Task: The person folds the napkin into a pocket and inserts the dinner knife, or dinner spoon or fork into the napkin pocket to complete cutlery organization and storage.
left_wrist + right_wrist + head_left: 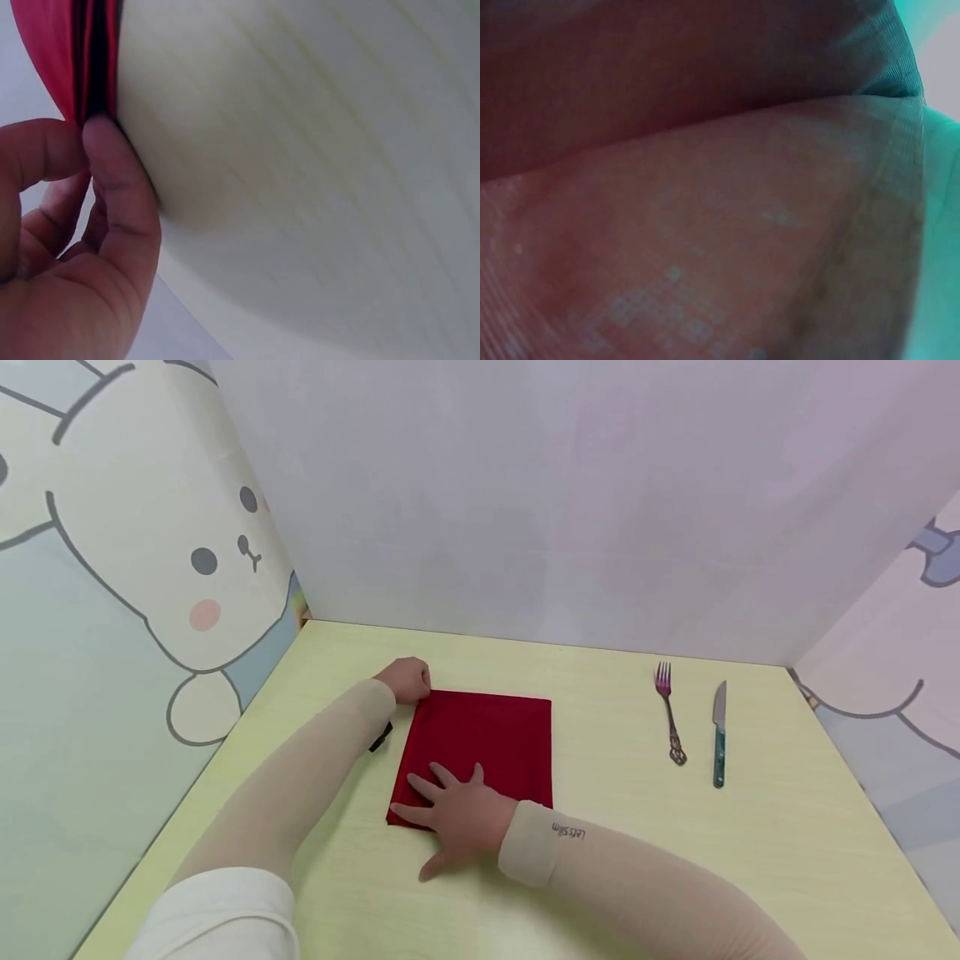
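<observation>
A red cloth point(495, 735), folded into a near square, lies flat on the pale table. At its far left corner my left hand point(407, 680) pinches the edge. In the left wrist view, the thumb and fingers of that hand point(90, 247) grip several stacked layers of the cloth point(94, 52). My right hand point(471, 814) rests spread over the cloth's near edge, fingers pointing left and thumb toward me. The right wrist view is dark and filled by skin close to the lens, so the fingers do not show there.
A fork point(670, 714) lies right of the cloth, tines away from me. Beside it is a knife point(720, 735) with a green-blue handle. White fabric point(570, 527) hangs behind the pale wooden table point(607, 777), and printed cartoon panels point(150, 543) stand at both sides.
</observation>
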The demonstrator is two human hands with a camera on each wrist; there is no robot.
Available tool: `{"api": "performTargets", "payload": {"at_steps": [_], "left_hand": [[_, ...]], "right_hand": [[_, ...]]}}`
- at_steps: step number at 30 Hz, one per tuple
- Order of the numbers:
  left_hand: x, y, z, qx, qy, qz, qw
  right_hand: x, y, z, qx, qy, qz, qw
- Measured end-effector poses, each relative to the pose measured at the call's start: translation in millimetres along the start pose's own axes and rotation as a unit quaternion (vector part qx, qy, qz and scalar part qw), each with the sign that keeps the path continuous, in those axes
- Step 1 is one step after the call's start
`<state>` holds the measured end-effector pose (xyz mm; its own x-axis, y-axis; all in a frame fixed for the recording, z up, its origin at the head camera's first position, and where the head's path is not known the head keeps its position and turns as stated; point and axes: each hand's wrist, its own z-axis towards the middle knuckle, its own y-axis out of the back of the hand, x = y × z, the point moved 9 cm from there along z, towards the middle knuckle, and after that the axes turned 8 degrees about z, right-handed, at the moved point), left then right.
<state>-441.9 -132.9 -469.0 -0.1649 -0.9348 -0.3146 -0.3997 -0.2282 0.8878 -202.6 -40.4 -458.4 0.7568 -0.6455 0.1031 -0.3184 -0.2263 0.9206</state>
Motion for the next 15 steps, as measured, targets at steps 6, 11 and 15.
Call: {"api": "performTargets", "payload": {"at_steps": [6,11,15], "left_hand": [[-4.0,-2.2,0.2,-0.005,0.006,0.032,0.9994],[-20.7,-0.1,-6.9,-0.029,-0.029,0.111,0.993],[-33.0,0.7,-17.3,-0.054,-0.057,0.171,0.9821]], "right_hand": [[0.3,-3.5,-1.1,-0.003,-0.003,0.012,0.9999],[-0.9,1.0,-1.6,-0.015,-0.005,0.017,0.9997],[-7.1,11.6,-4.7,-0.024,-0.012,0.042,0.9987]]}}
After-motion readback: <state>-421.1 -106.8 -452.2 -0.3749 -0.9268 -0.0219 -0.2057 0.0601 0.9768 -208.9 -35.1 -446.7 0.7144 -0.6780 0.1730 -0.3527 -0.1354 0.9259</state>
